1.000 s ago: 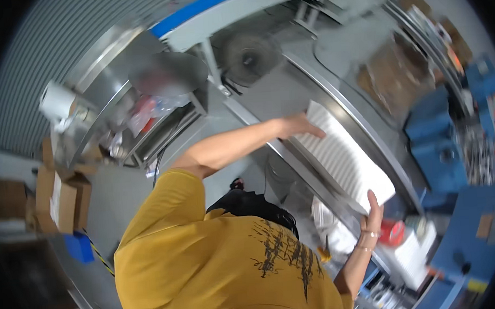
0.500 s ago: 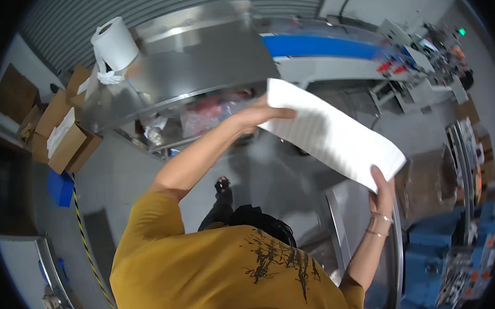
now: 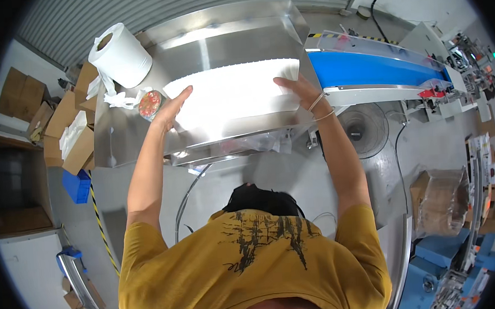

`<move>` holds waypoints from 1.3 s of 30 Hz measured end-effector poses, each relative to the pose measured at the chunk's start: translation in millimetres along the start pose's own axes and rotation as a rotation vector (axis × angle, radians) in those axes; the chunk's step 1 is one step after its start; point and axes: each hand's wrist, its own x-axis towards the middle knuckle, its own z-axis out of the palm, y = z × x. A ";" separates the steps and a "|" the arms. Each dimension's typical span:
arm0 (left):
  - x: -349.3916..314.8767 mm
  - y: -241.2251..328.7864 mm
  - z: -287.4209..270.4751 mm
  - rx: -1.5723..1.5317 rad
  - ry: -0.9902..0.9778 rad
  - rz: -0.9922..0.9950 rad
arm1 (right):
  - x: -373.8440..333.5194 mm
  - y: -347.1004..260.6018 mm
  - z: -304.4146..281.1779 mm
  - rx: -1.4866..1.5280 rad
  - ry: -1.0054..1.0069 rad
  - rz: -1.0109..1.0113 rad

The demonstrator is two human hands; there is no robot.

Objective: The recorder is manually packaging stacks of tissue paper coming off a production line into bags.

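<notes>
A long white stack of what looks like paper sheets (image 3: 235, 93) lies crosswise over the stainless steel table (image 3: 127, 130), its far edge finely ridged. My left hand (image 3: 172, 110) grips its left end, thumb on top. At the other end my right hand (image 3: 297, 90) holds it the same way, thumb on the upper face. The fingers of both hands are partly hidden by the stack. Just left of my left hand stands a round container with a red patterned top (image 3: 150, 104).
A large white paper roll (image 3: 120, 56) stands at the table's back left, with crumpled white paper (image 3: 124, 100) near it. A blue conveyor belt (image 3: 378, 69) adjoins on the right. Open cardboard boxes (image 3: 67, 128) are at left. A round fan (image 3: 363, 130) sits below the conveyor.
The stack has moved left and levelled out, from tilted over the floor to over the steel table. Both hands still hold its ends. My view and body have turned towards the table.
</notes>
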 end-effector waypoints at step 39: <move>-26.0 102.3 334.6 0.684 0.752 0.552 | 75.8 -12.1 -150.4 -0.328 -0.535 -0.275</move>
